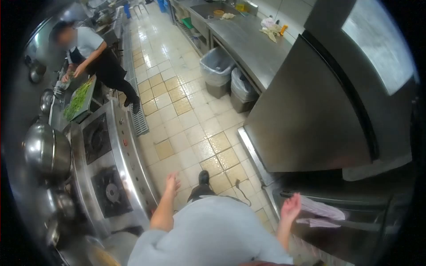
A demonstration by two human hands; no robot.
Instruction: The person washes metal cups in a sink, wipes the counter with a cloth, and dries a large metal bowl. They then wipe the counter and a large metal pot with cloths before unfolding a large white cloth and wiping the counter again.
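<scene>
My left hand (173,181) hangs over the tiled floor beside the stove (126,153), its fingers loosely bent and apart with nothing in them. On the other side, my right hand (290,206) is held low by a striped cloth (321,210) draped over a bar on the dark appliance front. Its fingers curl loosely, and no object shows in the palm. The cloth lies just behind that hand in this view. Between my arms, one dark shoe (204,177) is on the tiles.
At the far left a person (95,53) handles something over a tray of greens (77,99). Large metal pots (46,148) line the left side. A tall steel cabinet (319,111) stands right; beyond it are two lined bins (217,66) under a steel counter (244,37). The floor (177,128) looks wet.
</scene>
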